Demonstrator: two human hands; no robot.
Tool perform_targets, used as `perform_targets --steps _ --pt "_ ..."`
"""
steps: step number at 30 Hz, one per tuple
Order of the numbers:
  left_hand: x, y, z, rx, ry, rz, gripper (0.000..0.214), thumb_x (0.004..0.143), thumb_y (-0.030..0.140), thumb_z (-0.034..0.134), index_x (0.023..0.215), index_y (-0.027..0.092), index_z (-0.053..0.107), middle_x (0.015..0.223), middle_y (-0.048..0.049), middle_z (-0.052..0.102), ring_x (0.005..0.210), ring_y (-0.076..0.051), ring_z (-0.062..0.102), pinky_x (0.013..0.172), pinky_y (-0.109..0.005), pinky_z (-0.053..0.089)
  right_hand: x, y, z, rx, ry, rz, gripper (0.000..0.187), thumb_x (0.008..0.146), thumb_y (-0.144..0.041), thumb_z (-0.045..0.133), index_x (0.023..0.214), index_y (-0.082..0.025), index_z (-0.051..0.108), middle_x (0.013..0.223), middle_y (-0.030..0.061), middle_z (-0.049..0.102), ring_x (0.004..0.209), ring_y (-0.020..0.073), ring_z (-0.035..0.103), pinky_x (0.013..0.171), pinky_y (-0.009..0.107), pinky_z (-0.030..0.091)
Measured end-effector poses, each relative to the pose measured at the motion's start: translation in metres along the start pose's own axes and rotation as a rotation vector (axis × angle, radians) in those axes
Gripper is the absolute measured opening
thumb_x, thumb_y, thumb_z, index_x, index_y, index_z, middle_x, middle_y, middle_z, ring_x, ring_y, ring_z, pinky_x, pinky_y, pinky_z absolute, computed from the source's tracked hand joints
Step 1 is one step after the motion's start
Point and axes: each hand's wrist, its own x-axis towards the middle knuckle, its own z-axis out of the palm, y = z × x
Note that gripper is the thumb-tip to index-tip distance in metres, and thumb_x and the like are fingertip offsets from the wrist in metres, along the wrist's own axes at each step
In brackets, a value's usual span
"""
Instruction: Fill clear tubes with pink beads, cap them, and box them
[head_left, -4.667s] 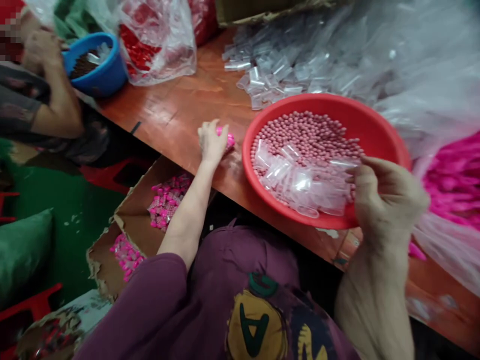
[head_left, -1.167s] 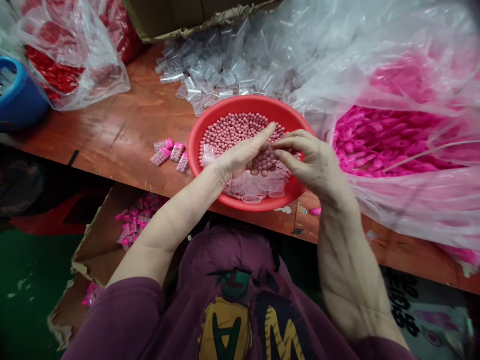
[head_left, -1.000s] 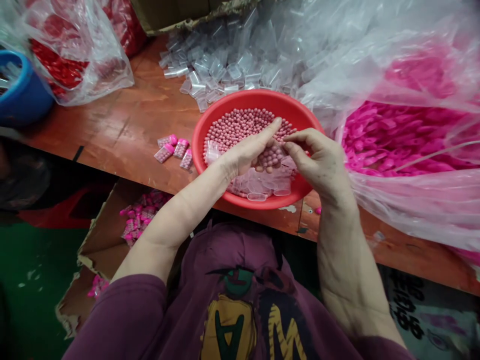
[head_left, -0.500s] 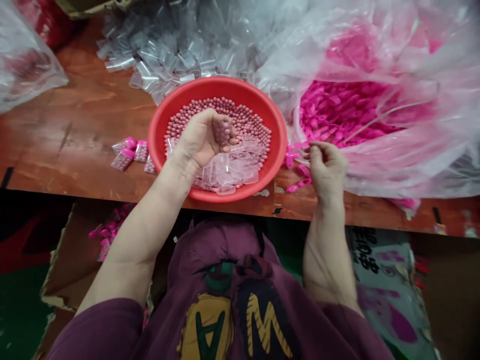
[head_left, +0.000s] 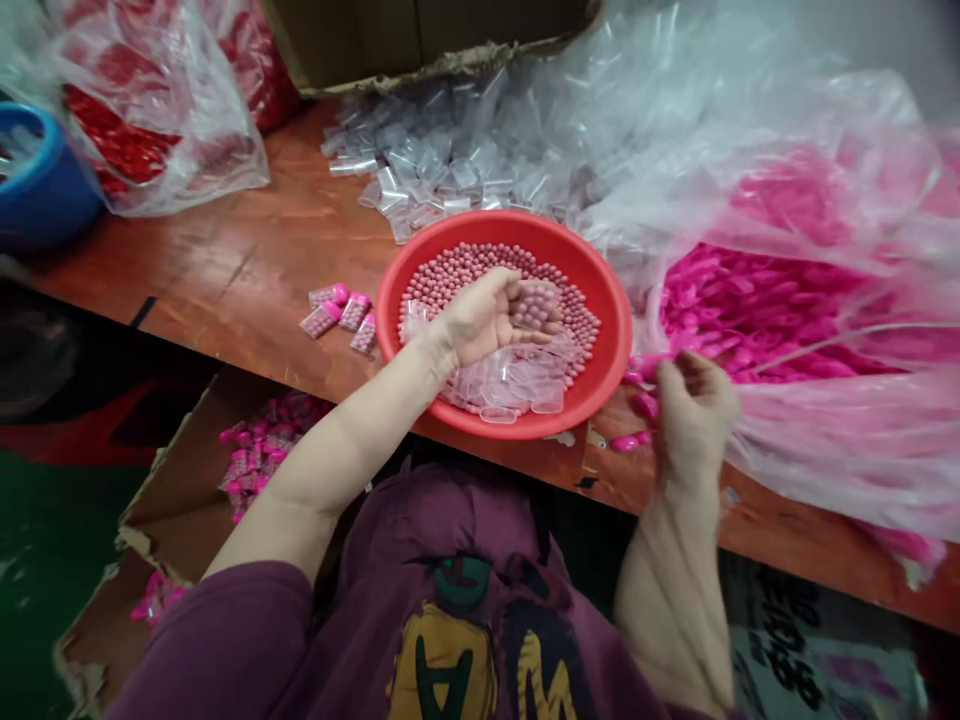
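While blur is obscuring whether narrowly curled right hand point(head_left: 696, 400) is gripping pink caps point(head_left: 646, 405) | left hand point(head_left: 484, 318) is holding bead-filled case point(head_left: 535, 306)

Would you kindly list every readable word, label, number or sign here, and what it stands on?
"A": green, upside down in this view, on the yellow patch of the purple shirt.
"M" as pictured ("W" turned over): on the shirt's dark patch.
Rounded green mark above the A: letter uncertain.
Black characters on the grey sheet: too blurred to read.
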Motion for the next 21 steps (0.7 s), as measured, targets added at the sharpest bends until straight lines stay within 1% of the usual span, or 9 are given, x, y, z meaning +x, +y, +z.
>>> perform_targets --steps 2,4,5,8,11,13,15,18,21 --pt "-0.002 -0.002 -0.001 -0.003 -0.05 0.014 0.043 0.109 0.019 0.043 0.136 0.007 0.074 0.1 -0.0122 0.083 0.095 -0.021 0.082 0.096 -0.036 0.068 0.006 -0.033 0.009 0.176 0.056 -0.047 0.041 0.092 -0.05 0.084 0.126 -0.028 0.078 0.106 0.0062 0.078 0.081 0.0231 0.072 0.077 0.043 0.066" --pt "-0.006 -0.005 -0.001 0.022 -0.119 0.038 0.033 0.102 0.01 0.055 0.128 0.008 0.076 0.1 -0.0103 0.083 0.093 -0.018 0.081 0.096 -0.033 0.066 0.009 -0.069 0.025 0.247 -0.081 -0.139 0.037 0.096 -0.045 0.083 0.13 -0.031 0.082 0.115 0.0074 0.083 0.091 0.0242 0.077 0.084 0.043 0.068" --pt "-0.008 -0.006 -0.001 0.037 -0.15 0.048 0.028 0.099 0.007 0.061 0.122 0.009 0.076 0.099 -0.0093 0.083 0.092 -0.017 0.081 0.094 -0.032 0.065 0.01 -0.084 0.034 0.236 -0.164 -0.189 0.036 0.099 -0.043 0.08 0.132 -0.031 0.082 0.118 0.0071 0.084 0.097 0.024 0.079 0.092 0.044 0.069" --pt "-0.01 -0.009 -0.001 0.071 -0.186 0.054 0.013 0.098 0.004 0.07 0.107 0.011 0.076 0.096 -0.0073 0.081 0.088 -0.016 0.08 0.087 -0.03 0.063 0.013 -0.113 0.058 0.141 -0.305 -0.328 0.033 0.105 -0.044 0.075 0.135 -0.031 0.083 0.124 0.0065 0.084 0.11 0.0246 0.081 0.106 0.047 0.068" --pt "-0.008 -0.01 -0.001 0.094 -0.175 0.065 0.009 0.102 0.005 0.07 0.104 0.012 0.076 0.093 -0.005 0.078 0.081 -0.013 0.078 0.079 -0.027 0.059 0.015 -0.118 0.071 0.131 -0.314 -0.359 0.029 0.101 -0.047 0.081 0.124 -0.029 0.083 0.114 0.0056 0.084 0.099 0.0234 0.08 0.094 0.042 0.069" --pt "-0.008 -0.011 -0.002 0.105 -0.162 0.068 0.007 0.104 0.007 0.072 0.105 0.013 0.075 0.093 -0.0037 0.078 0.079 -0.012 0.077 0.073 -0.024 0.056 0.017 -0.118 0.072 0.138 -0.314 -0.316 0.024 0.098 -0.046 0.084 0.113 -0.026 0.083 0.103 0.0048 0.083 0.089 0.0217 0.078 0.084 0.038 0.069" --pt "-0.007 -0.011 -0.002 0.113 -0.147 0.054 0.006 0.105 0.009 0.074 0.108 0.013 0.075 0.093 -0.0034 0.078 0.078 -0.011 0.077 0.07 -0.023 0.055 0.017 -0.121 0.069 0.12 -0.331 -0.287 0.018 0.096 -0.041 0.084 0.104 -0.025 0.083 0.096 0.0045 0.083 0.085 0.021 0.077 0.079 0.036 0.067" --pt "-0.006 -0.012 -0.001 0.135 -0.112 0.034 0.006 0.108 0.008 0.07 0.108 0.013 0.074 0.09 -0.0036 0.078 0.073 -0.01 0.075 0.068 -0.023 0.054 0.016 -0.126 0.065 0.119 -0.363 -0.29 0.013 0.093 -0.033 0.083 0.103 -0.025 0.086 0.096 0.0042 0.084 0.083 0.0201 0.077 0.076 0.035 0.066" --pt "-0.005 -0.012 0.001 0.131 -0.08 0.047 0.011 0.112 0.01 0.065 0.108 0.013 0.074 0.089 -0.0036 0.078 0.069 -0.009 0.072 0.067 -0.023 0.052 0.014 -0.127 0.069 0.166 -0.34 -0.291 0.014 0.093 -0.033 0.083 0.104 -0.026 0.087 0.1 0.0041 0.086 0.08 0.0195 0.077 0.074 0.035 0.066"
